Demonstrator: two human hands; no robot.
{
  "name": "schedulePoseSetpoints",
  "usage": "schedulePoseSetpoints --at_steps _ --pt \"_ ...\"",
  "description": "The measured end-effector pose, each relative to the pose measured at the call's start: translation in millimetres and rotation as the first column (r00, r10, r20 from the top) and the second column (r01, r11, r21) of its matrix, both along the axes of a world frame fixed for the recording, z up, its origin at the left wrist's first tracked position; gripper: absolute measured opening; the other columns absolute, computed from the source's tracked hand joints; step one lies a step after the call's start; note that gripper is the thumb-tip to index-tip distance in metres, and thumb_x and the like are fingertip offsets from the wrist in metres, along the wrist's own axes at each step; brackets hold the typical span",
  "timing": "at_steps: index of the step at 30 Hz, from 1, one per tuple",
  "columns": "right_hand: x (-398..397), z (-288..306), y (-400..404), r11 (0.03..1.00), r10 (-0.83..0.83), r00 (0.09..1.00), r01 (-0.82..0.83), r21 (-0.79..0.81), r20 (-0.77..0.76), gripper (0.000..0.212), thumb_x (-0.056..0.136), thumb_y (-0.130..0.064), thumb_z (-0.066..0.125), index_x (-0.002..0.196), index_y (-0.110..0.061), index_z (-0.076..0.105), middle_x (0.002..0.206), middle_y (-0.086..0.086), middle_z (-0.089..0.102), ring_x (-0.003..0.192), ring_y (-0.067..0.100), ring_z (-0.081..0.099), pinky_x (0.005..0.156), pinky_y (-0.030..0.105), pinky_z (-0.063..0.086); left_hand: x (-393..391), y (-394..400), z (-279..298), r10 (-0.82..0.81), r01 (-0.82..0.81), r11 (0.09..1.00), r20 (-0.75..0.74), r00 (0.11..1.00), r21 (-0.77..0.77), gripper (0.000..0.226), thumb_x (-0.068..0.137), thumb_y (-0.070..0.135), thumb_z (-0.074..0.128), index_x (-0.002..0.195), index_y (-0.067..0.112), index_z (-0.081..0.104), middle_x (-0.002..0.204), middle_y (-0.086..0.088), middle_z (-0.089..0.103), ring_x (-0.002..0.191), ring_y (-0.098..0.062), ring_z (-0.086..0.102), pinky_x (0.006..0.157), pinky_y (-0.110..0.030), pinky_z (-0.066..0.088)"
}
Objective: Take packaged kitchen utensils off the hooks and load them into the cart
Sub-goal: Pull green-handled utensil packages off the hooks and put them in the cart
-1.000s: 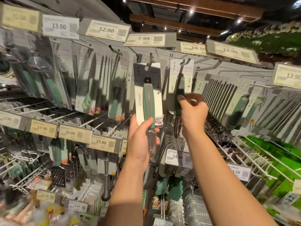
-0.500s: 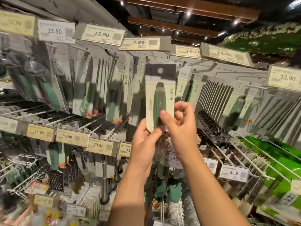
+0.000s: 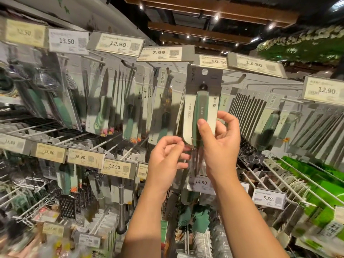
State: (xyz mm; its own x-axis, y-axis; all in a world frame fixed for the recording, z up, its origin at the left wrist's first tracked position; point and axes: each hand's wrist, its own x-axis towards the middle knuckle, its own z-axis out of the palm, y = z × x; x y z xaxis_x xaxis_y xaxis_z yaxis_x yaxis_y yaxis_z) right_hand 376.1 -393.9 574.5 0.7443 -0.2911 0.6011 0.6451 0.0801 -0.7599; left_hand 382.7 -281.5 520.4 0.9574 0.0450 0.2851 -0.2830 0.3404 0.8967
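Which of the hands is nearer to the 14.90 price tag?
Right. The right hand is directly above the 14.90 price tag; the left hand lies further off to its left.

A shop; price tags (image 3: 116, 43) above hooks (image 3: 233, 81) of packaged utensils (image 3: 100, 101).

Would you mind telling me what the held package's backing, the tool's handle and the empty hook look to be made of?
Backing: looks like printed card, matte, grey over cream, with a punched hanging hole. Handle: probably plastic, dull green with a moulded-looking logo; a rubbery coating can't be ruled out. Hook: seemingly metal wire, grey and smooth, thin with an upturned tip.
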Motion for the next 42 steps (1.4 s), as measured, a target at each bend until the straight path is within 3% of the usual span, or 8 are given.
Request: schedulePoseSetpoints --at_steps 4,7,13,28,33,35,39,42 --pt "8 5 -6 0.997 -0.063 0.998 0.062 -0.039 -0.013 0.03 0.096 -0.005 0.067 0.116 -0.019 0.05 0.097 0.01 0.075 0.082 0.02 0.072 0.075 0.036 0.059 9 15 -3 0.28 -0.326 0.82 0.167 0.945 0.471 0.002 0.099 0.033 0.067 0.099 0.034 0.065 0.077 0.012 0.066 0.061 -0.001 0.058 0.065 -0.029 0.052" --pt "14 4 -6 0.994 -0.11 0.994 0.109 -0.029 -0.012 0.032 0.093 -0.006 0.071 0.116 -0.019 0.053 0.098 0.01 0.07 0.084 0.02 0.071 0.075 0.033 0.059 13 26 2 0.318 -0.42 0.671 0.275 0.907 0.611 0.009 0.097 0.037 0.066 0.104 0.033 0.064 0.082 0.014 0.066 0.067 -0.009 0.061 0.072 -0.036 0.057" --pt "15 -5 -5 0.983 -0.185 0.983 0.185 0.013 0.013 0.034 0.092 -0.005 0.072 0.118 -0.018 0.054 0.096 -0.005 0.065 0.08 0.002 0.066 0.071 0.019 0.052 15 35 6 0.338 -0.443 0.632 0.287 0.896 0.636 0.012 0.096 0.038 0.067 0.106 0.033 0.064 0.083 0.015 0.064 0.071 -0.01 0.062 0.079 -0.039 0.058" --pt "11 -1 -2 0.965 -0.261 0.965 0.261 0.024 -0.011 0.034 0.093 -0.008 0.072 0.122 -0.014 0.055 0.104 0.001 0.068 0.087 0.004 0.071 0.072 0.017 0.056 22 37 -1 0.329 -0.417 0.634 0.26 0.908 0.652 0.011 0.096 0.04 0.067 0.104 0.034 0.064 0.095 0.016 0.067 0.072 -0.01 0.063 0.082 -0.042 0.059" --pt "21 -4 -5 0.952 -0.305 0.95 0.305 -0.011 -0.063 0.034 0.093 -0.018 0.074 0.122 -0.015 0.057 0.102 -0.012 0.061 0.081 -0.016 0.061 0.069 0.007 0.048 25 36 -3 0.327 -0.415 0.622 0.261 0.908 0.664 0.011 0.097 0.04 0.066 0.106 0.034 0.064 0.097 0.017 0.067 0.076 -0.008 0.063 0.083 -0.04 0.058" --pt "31 -2 -6 0.941 -0.337 0.932 0.334 -0.044 -0.131 0.033 0.091 -0.028 0.076 0.117 -0.015 0.061 0.098 -0.011 0.064 0.076 -0.009 0.06 0.068 0.012 0.047 26 37 -3 0.329 -0.42 0.618 0.266 0.906 0.665 0.012 0.097 0.04 0.066 0.107 0.034 0.064 0.097 0.017 0.067 0.076 -0.008 0.063 0.082 -0.04 0.058" --pt "52 4 -6 0.938 -0.345 0.907 0.336 -0.081 -0.24 0.026 0.086 -0.029 0.08 0.105 -0.03 0.062 0.097 -0.002 0.073 0.085 0.017 0.072 0.075 0.044 0.061 31 36 -1 0.335 -0.416 0.609 0.256 0.907 0.675 0.014 0.096 0.04 0.067 0.108 0.034 0.064 0.099 0.017 0.066 0.078 -0.008 0.064 0.083 -0.04 0.058" --pt "58 5 -5 0.937 -0.349 0.901 0.335 -0.098 -0.259 0.032 0.085 -0.027 0.081 0.111 -0.026 0.062 0.095 -0.004 0.072 0.086 0.015 0.072 0.078 0.04 0.063 32 32 1 0.33 -0.409 0.596 0.253 0.909 0.691 0.015 0.096 0.042 0.066 0.109 0.035 0.063 0.1 0.017 0.065 0.084 -0.007 0.064 0.085 -0.041 0.059"
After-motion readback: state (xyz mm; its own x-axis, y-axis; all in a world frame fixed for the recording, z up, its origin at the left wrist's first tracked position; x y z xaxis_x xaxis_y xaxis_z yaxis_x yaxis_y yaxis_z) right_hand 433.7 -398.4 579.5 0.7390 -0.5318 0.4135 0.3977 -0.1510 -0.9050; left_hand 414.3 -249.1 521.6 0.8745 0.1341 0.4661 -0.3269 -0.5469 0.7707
